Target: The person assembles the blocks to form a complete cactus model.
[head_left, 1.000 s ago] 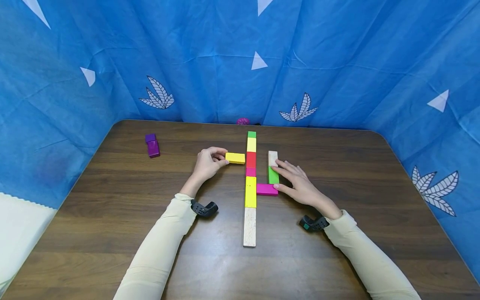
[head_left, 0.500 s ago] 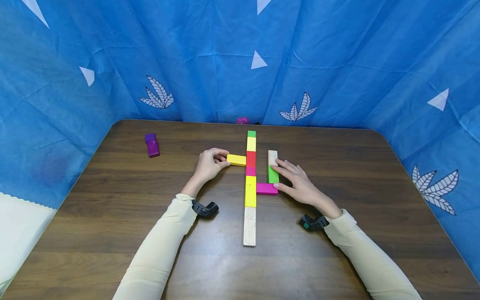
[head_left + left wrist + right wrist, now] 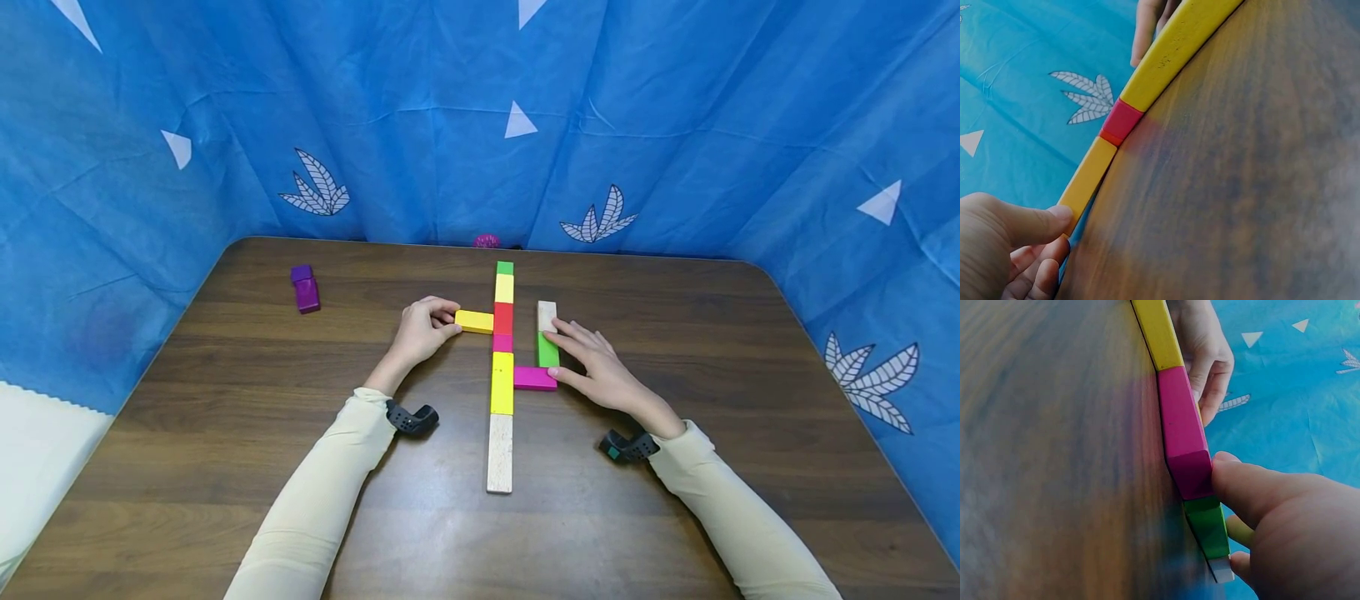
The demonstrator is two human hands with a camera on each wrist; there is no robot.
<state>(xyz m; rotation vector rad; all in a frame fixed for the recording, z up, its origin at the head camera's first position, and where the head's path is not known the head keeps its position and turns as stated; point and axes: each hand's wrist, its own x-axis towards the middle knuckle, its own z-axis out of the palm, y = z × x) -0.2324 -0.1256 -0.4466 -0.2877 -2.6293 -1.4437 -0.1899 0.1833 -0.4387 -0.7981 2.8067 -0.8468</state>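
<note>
My left hand pinches a small yellow block between thumb and fingers. That block's right end meets the red block in a straight row on the table. From far to near, the row also has green, pale yellow, pink, larger yellow and plain wood blocks. My right hand has its thumb at the end of a magenta block, which juts right from the larger yellow one. Its extended fingers touch the green block and plain block beyond it.
Two purple blocks lie together at the far left of the brown wooden table. A blue curtain hangs behind the table and along its sides. A pink round thing shows at the far edge.
My left hand has moved slightly right and toward me, bringing the small yellow block from a narrow gap up against the red one. The right hand has stayed in place.
</note>
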